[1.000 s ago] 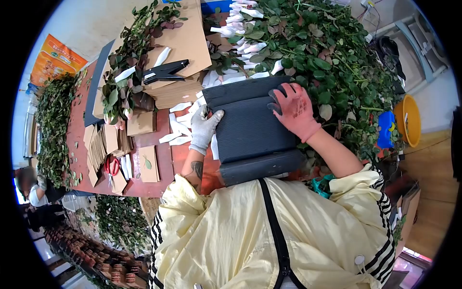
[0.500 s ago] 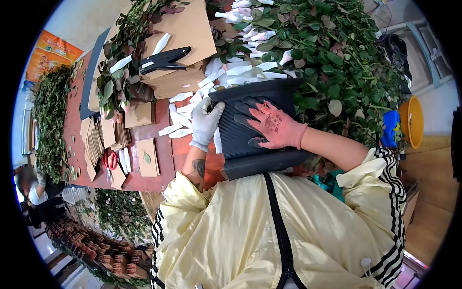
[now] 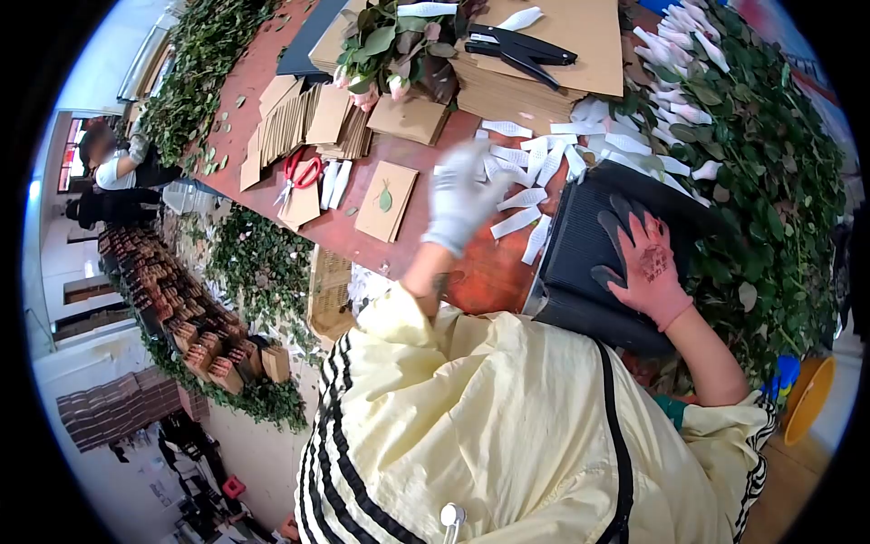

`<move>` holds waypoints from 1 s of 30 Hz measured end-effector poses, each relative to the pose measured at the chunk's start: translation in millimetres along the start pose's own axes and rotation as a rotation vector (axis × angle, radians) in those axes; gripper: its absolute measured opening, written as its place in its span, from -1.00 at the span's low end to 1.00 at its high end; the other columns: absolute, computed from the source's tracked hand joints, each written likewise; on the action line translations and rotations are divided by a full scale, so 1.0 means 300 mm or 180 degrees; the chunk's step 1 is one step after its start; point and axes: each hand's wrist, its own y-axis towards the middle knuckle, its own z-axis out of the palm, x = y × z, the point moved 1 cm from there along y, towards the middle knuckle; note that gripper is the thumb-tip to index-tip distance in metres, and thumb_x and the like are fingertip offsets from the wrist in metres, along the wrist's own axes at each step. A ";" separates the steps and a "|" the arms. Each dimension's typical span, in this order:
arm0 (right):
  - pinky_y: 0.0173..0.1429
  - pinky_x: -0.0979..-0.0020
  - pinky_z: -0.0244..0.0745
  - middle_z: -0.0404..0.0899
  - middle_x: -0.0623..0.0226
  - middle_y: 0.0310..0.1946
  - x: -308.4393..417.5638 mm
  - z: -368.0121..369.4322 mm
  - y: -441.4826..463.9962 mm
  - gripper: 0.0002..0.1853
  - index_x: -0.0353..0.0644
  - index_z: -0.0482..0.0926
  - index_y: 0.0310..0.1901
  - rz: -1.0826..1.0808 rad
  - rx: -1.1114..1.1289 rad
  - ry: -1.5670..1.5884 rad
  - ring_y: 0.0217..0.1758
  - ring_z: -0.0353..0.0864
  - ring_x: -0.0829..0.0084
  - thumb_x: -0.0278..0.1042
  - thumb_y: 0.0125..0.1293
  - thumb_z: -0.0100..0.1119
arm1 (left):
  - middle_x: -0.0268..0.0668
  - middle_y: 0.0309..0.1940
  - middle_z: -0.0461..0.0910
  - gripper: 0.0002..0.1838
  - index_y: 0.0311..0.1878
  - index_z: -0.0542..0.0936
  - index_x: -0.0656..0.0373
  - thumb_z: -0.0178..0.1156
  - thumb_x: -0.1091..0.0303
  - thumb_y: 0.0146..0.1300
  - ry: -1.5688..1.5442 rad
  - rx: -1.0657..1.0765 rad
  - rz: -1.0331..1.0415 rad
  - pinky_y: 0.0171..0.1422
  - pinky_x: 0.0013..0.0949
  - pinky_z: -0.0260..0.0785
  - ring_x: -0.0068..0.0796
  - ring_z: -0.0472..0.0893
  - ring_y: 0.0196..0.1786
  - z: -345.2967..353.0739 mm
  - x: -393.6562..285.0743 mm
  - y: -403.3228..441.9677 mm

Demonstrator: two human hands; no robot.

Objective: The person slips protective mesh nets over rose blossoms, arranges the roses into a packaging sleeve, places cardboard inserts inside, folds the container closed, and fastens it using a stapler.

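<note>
A black ribbed board (image 3: 580, 240) with raised edges lies at the table's front edge. My right hand (image 3: 648, 263), in a pink glove with dark fingertips, rests flat on it, fingers spread. In a white glove, my left hand (image 3: 462, 195) is in the air over the red table, left of the board; motion smears its fingers, and whether it holds anything does not show. White mesh sleeves (image 3: 517, 220) lie between the left hand and the board. A cardboard piece with a leaf (image 3: 385, 199) is just left of that hand.
A black stapler (image 3: 521, 53) lies on stacked cardboard (image 3: 507, 95). Red scissors (image 3: 297, 177) sit beside small cardboard pieces. Leafy stems (image 3: 752, 181) spread at the right, near a yellow basin (image 3: 808, 399). Another person (image 3: 118, 168) is at the far left.
My left hand has let go of the board's left edge and moved left. My right hand remains spread on the board. The view has swung to the left.
</note>
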 end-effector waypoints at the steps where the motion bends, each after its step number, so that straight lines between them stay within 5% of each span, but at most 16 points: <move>1: 0.50 -0.05 -0.19 0.13 -0.12 0.32 -0.001 0.003 0.003 -0.11 -0.31 0.31 0.25 -0.0015 -0.0012 0.0011 0.45 -0.04 -0.09 0.05 -0.10 0.34 | -0.05 -0.05 0.54 -0.39 0.03 0.50 0.22 0.38 0.13 -0.11 0.0795 -0.0222 0.0024 0.16 -0.10 0.32 -0.03 0.50 0.02 -0.074 0.079 -0.014; 2: 0.50 -0.05 -0.20 0.12 -0.11 0.33 -0.002 0.007 0.002 -0.11 -0.31 0.31 0.24 -0.0020 -0.0032 0.0015 0.45 -0.05 -0.09 0.06 -0.09 0.33 | -0.03 0.00 0.51 -0.24 0.13 0.43 0.21 0.39 0.02 -0.16 0.1910 0.0120 -0.0578 0.20 -0.09 0.29 -0.01 0.46 0.07 -0.160 0.124 -0.030; 4: 0.50 -0.05 -0.20 0.11 -0.10 0.33 -0.005 0.011 -0.003 -0.12 -0.31 0.31 0.24 0.0008 -0.0040 0.0020 0.45 -0.05 -0.09 0.07 -0.08 0.33 | 0.00 0.06 0.47 0.07 0.30 0.26 0.23 0.39 -0.20 -0.26 0.2604 0.0413 -0.1458 0.25 -0.13 0.29 -0.01 0.43 0.16 -0.251 0.259 -0.099; 7: 0.49 -0.03 -0.17 0.16 -0.05 0.31 -0.003 0.002 0.000 -0.15 -0.22 0.33 0.25 -0.0021 -0.0068 -0.0236 0.43 0.02 -0.04 0.18 -0.02 0.24 | -0.02 0.13 0.45 0.18 0.41 0.10 0.23 0.44 -0.10 -0.26 0.2400 0.1111 -0.1905 0.21 -0.19 0.35 -0.08 0.47 0.16 -0.295 0.340 -0.179; 13: 0.48 0.00 -0.17 0.17 -0.04 0.31 -0.001 -0.004 -0.002 -0.16 -0.22 0.34 0.24 -0.0028 -0.0052 -0.0351 0.42 0.03 -0.03 0.21 0.00 0.22 | 0.10 0.27 0.30 0.16 0.38 0.08 0.38 0.51 0.07 -0.23 0.1639 0.0745 -0.2114 0.32 -0.22 0.26 -0.03 0.36 0.30 -0.355 0.324 -0.156; 15: 0.49 0.01 -0.18 0.17 -0.03 0.31 -0.004 0.012 -0.005 -0.16 -0.22 0.34 0.23 -0.0066 -0.0219 -0.0341 0.42 0.03 -0.02 0.23 0.01 0.19 | 0.13 0.24 0.34 0.11 0.37 0.14 0.38 0.52 0.08 -0.21 0.1687 -0.0004 -0.0942 0.26 -0.19 0.30 0.01 0.39 0.26 -0.365 0.436 -0.195; 18: 0.49 0.01 -0.20 0.18 -0.01 0.31 -0.003 0.009 -0.007 -0.16 -0.19 0.35 0.24 -0.0056 -0.0248 -0.0300 0.42 0.05 -0.01 0.26 0.01 0.18 | -0.04 0.22 0.37 -0.08 0.37 0.12 0.38 0.42 0.35 0.00 -0.0839 -0.0733 -0.1337 0.30 -0.30 0.28 -0.09 0.41 0.24 -0.385 0.339 -0.151; 19: 0.49 0.01 -0.20 0.18 -0.01 0.31 -0.007 0.021 -0.004 -0.16 -0.19 0.35 0.24 0.0024 -0.0238 -0.0307 0.42 0.05 -0.01 0.26 0.01 0.18 | -0.05 0.27 0.31 -0.15 0.39 0.11 0.32 0.33 0.22 0.14 -0.1399 -0.0975 -0.1256 0.31 -0.28 0.28 -0.14 0.42 0.24 -0.390 0.207 -0.120; 21: 0.49 0.02 -0.19 0.19 0.02 0.31 -0.019 0.052 -0.011 -0.15 -0.17 0.35 0.25 -0.0132 -0.0623 -0.0228 0.42 0.06 0.00 0.26 0.00 0.19 | 0.03 0.31 0.26 -0.23 0.41 0.10 0.26 0.12 0.04 0.28 -0.3839 -0.0282 -0.1129 0.39 -0.09 0.19 -0.14 0.34 0.33 -0.348 0.022 -0.127; 23: 0.47 0.01 -0.16 0.21 0.05 0.31 -0.017 0.025 -0.013 -0.15 -0.18 0.34 0.25 -0.0101 -0.0490 -0.0149 0.42 0.07 0.02 0.27 0.02 0.18 | 0.03 0.33 0.23 -0.17 0.41 0.11 0.25 0.07 -0.11 0.25 -0.5323 0.1250 -0.0924 0.43 0.03 0.12 -0.02 0.28 0.37 -0.229 -0.183 -0.133; 26: 0.49 0.04 -0.16 0.20 0.04 0.32 -0.058 0.032 -0.025 -0.16 -0.22 0.33 0.25 -0.0041 -0.0549 0.0175 0.43 0.06 0.01 0.16 0.00 0.27 | 0.07 0.29 0.29 -0.16 0.40 0.12 0.26 0.10 -0.10 0.21 -0.6001 0.1760 -0.1751 0.39 0.00 0.17 0.08 0.37 0.28 -0.043 -0.382 -0.127; 28: 0.51 0.17 -0.09 0.22 0.07 0.33 -0.102 0.032 -0.033 -0.21 -0.27 0.29 0.28 -0.0315 -0.1170 0.1825 0.44 0.13 0.13 -0.08 0.05 0.33 | 0.00 0.26 0.33 -0.34 0.34 0.23 0.27 0.10 0.13 0.25 -0.6651 0.1654 -0.2284 0.38 -0.06 0.18 0.01 0.37 0.29 0.030 -0.411 -0.129; 29: 0.51 0.17 -0.09 0.22 0.07 0.33 -0.125 0.029 -0.031 -0.21 -0.27 0.29 0.28 -0.0292 -0.1193 0.1806 0.44 0.13 0.13 -0.08 0.05 0.33 | 0.00 0.26 0.33 -0.34 0.34 0.23 0.27 0.10 0.13 0.25 -0.6658 0.1695 -0.2264 0.38 -0.06 0.18 0.01 0.37 0.29 0.060 -0.397 -0.139; 30: 0.50 0.25 -0.05 0.24 0.11 0.34 -0.137 0.007 -0.019 -0.24 -0.28 0.26 0.30 -0.0495 -0.0879 0.3241 0.43 0.16 0.21 -0.19 0.08 0.31 | -0.05 0.22 0.37 -0.41 0.30 0.27 0.26 0.09 0.20 0.26 -0.6147 0.1535 -0.2427 0.36 -0.11 0.21 -0.09 0.39 0.27 0.097 -0.365 -0.158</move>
